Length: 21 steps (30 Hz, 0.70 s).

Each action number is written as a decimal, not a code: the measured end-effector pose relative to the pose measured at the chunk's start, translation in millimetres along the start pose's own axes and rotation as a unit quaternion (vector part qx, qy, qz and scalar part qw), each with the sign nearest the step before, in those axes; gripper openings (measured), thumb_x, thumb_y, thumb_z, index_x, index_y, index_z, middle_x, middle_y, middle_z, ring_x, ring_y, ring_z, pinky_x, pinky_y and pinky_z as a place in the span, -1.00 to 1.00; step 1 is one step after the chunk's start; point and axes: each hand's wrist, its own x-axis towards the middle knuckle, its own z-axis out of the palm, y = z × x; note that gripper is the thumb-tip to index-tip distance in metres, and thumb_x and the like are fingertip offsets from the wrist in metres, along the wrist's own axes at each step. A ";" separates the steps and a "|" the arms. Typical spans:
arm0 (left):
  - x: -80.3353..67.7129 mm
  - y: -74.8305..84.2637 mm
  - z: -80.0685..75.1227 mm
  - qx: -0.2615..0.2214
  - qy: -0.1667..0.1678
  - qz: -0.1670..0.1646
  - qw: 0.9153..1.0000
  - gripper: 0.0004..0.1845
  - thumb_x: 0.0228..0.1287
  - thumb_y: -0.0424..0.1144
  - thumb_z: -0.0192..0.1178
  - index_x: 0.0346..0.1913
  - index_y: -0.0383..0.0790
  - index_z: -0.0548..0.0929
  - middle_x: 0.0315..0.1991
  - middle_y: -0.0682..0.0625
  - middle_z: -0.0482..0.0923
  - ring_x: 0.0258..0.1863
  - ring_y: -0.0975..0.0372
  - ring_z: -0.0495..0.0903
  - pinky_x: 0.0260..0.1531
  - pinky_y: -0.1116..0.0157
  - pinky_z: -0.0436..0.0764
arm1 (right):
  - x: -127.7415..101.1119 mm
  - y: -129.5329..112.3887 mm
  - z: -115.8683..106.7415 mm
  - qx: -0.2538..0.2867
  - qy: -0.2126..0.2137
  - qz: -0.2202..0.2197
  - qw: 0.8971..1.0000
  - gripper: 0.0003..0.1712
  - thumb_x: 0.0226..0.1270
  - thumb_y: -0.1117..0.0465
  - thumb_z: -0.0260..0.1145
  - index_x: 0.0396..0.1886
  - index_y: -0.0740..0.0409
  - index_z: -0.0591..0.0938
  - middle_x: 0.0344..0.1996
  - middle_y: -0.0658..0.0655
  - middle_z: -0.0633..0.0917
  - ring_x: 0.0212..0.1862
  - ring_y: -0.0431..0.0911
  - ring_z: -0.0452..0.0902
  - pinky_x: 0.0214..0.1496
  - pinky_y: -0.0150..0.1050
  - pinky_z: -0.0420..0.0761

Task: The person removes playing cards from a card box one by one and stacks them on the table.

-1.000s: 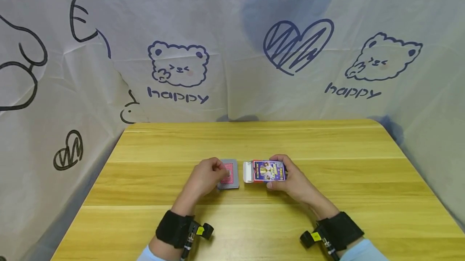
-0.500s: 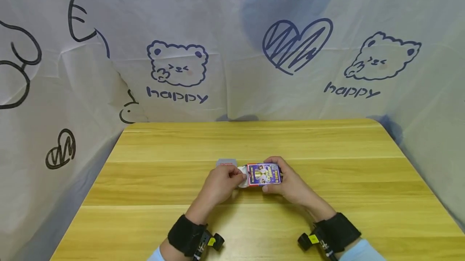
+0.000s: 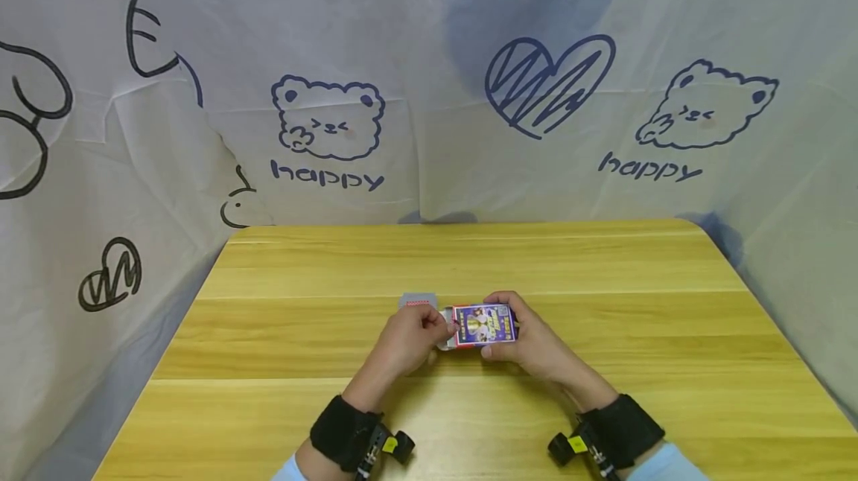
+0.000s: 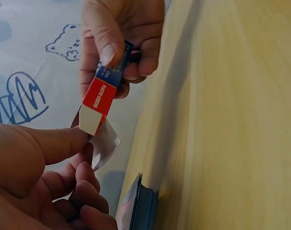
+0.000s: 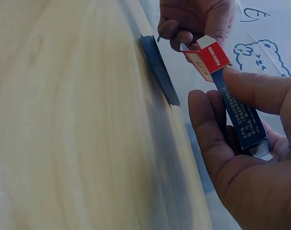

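Right hand (image 3: 529,339): we see it grasping the card box (image 3: 484,325), lifted just above the table (image 3: 603,280).
Left hand (image 3: 409,338): fingers pinch the box's open flap (image 4: 104,146).
Card deck (image 3: 417,302): out of the box, flat on the table behind the left hand.
Progress: we judge the deck removed; the box remains unclosed.

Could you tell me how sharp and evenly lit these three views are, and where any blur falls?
Head view: evenly lit, sharp, with wide-angle bowing at the table edges. Left wrist view: the card box is crisp, the near left hand soft. Right wrist view: the wood grain smears, the right hand is slightly soft, and the card stack casts a shadow.
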 end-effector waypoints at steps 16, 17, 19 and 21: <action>2.3 -5.4 -7.3 -0.116 -0.012 -0.012 0.993 -0.74 0.46 -0.11 0.33 -0.31 -0.24 0.71 -0.47 0.06 0.54 -0.49 0.23 0.43 -0.47 0.32 0.40 | 1.0 1.0 -4.3 -0.016 0.014 0.002 1.000 -0.14 0.30 0.37 0.54 0.49 0.12 0.29 0.22 0.34 0.51 0.09 0.08 0.54 0.05 -0.23 0.63; 2.4 -5.3 -7.2 -0.121 -0.014 -0.013 0.992 -0.73 0.44 -0.08 0.36 -0.32 -0.23 0.71 -0.49 0.07 0.53 -0.51 0.23 0.41 -0.50 0.32 0.37 | 1.0 0.8 -4.1 -0.015 0.013 0.001 1.000 -0.14 0.31 0.37 0.53 0.49 0.12 0.28 0.22 0.34 0.51 0.08 0.07 0.54 0.04 -0.24 0.64; 2.7 -5.0 -7.0 -0.124 -0.018 -0.014 0.992 -0.70 0.39 -0.05 0.41 -0.33 -0.22 0.69 -0.53 0.09 0.51 -0.54 0.24 0.39 -0.53 0.33 0.34 | 0.8 0.4 -3.7 -0.015 0.011 -0.001 1.000 -0.15 0.32 0.37 0.53 0.49 0.12 0.28 0.22 0.35 0.51 0.07 0.07 0.55 0.02 -0.25 0.64; 2.5 -4.9 -7.0 -0.121 -0.019 -0.012 0.992 -0.71 0.39 -0.07 0.42 -0.35 -0.22 0.68 -0.54 0.09 0.50 -0.55 0.25 0.39 -0.55 0.33 0.35 | 0.6 0.1 -3.5 -0.013 0.010 -0.001 1.000 -0.15 0.32 0.38 0.52 0.49 0.13 0.28 0.22 0.35 0.51 0.07 0.06 0.55 0.01 -0.26 0.65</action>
